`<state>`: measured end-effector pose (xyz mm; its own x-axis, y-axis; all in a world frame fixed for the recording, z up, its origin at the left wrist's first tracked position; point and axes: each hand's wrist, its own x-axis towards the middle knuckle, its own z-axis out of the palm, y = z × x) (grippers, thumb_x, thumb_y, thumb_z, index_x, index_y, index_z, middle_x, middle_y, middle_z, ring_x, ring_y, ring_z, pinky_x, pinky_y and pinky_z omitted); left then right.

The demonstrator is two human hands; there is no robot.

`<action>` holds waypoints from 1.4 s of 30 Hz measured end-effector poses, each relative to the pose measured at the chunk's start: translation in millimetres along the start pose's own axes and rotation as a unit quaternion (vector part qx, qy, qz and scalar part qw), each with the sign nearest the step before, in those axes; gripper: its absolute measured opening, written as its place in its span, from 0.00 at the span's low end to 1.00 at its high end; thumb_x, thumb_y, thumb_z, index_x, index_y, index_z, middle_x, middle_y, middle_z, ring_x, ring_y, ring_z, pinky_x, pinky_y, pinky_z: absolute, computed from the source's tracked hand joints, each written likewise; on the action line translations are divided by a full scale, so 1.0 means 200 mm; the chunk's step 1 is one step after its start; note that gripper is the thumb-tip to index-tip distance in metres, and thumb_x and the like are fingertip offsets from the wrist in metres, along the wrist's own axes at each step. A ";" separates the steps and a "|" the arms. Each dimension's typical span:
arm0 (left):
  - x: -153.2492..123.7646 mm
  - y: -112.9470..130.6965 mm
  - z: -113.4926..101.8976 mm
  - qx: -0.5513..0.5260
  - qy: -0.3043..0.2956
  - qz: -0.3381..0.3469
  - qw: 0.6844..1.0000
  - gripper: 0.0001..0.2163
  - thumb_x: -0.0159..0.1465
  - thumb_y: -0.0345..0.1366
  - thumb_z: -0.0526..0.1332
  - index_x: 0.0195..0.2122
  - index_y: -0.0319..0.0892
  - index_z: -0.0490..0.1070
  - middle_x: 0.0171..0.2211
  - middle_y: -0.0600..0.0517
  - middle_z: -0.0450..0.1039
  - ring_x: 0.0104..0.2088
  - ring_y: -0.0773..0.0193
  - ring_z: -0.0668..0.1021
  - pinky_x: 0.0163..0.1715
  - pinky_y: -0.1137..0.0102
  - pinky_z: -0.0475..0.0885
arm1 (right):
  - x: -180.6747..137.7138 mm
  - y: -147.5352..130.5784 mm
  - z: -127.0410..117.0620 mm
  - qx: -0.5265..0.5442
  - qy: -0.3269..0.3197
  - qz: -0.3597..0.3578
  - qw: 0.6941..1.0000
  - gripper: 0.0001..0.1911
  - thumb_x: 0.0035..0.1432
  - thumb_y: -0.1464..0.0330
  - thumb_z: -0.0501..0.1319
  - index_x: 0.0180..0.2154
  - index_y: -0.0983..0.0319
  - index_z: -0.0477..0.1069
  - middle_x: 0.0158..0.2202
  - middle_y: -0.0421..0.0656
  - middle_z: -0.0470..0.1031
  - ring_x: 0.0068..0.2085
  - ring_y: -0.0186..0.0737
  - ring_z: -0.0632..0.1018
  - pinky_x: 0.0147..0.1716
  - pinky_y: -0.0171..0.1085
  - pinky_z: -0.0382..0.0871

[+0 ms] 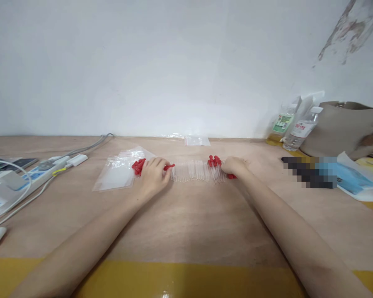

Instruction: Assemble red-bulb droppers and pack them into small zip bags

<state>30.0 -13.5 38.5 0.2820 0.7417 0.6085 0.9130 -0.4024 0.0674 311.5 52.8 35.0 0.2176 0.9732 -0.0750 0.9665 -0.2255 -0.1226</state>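
Note:
A heap of clear thin tubes with red caps lies on the wooden table. My left hand rests on the heap's left end, fingers curled, with a red-capped tube sticking out from under them. My right hand lies on the heap's right end beside a cluster of red caps, fingers bent down onto the tubes. Whether either hand truly grips a tube is unclear. Left of my left hand lies a clear plastic bag with more red caps at its edge.
A white power strip with cables and chargers sits at the left. A small clear zip bag lies by the wall. At the right stand two plastic bottles, a beige bag and blue-white papers.

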 end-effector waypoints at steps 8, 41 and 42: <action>-0.12 0.15 0.15 -0.208 -0.022 0.080 0.975 0.06 0.62 0.34 0.51 0.37 0.40 0.65 0.33 0.48 0.70 0.35 0.60 0.71 0.36 0.66 0.66 | -0.03 -0.01 -0.06 0.039 0.047 0.014 0.998 0.11 0.49 0.64 0.54 0.25 0.64 0.71 0.28 0.51 0.72 0.42 0.54 0.71 0.42 0.51 0.56; -0.11 0.16 0.16 -0.303 -0.056 0.053 0.950 0.07 0.62 0.35 0.54 0.37 0.40 0.69 0.30 0.53 0.74 0.29 0.67 0.75 0.31 0.73 0.68 | -0.46 -0.07 0.25 0.258 0.196 -0.495 0.806 0.06 0.58 0.69 0.54 0.37 0.63 0.68 0.28 0.40 0.70 0.29 0.33 0.69 0.35 0.37 0.56; -0.11 0.16 0.16 -0.312 -0.055 0.054 0.947 0.07 0.62 0.35 0.54 0.37 0.40 0.70 0.30 0.53 0.74 0.29 0.68 0.75 0.31 0.74 0.68 | -0.46 -0.07 0.25 0.260 0.190 -0.497 0.806 0.06 0.58 0.69 0.54 0.36 0.63 0.68 0.27 0.40 0.70 0.29 0.33 0.69 0.35 0.37 0.55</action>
<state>62.1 -25.9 1.9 0.4241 0.7154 0.5553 0.5345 -0.6927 0.4843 271.7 -36.8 -5.6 -0.5073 0.6066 0.6120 0.5235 0.7811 -0.3403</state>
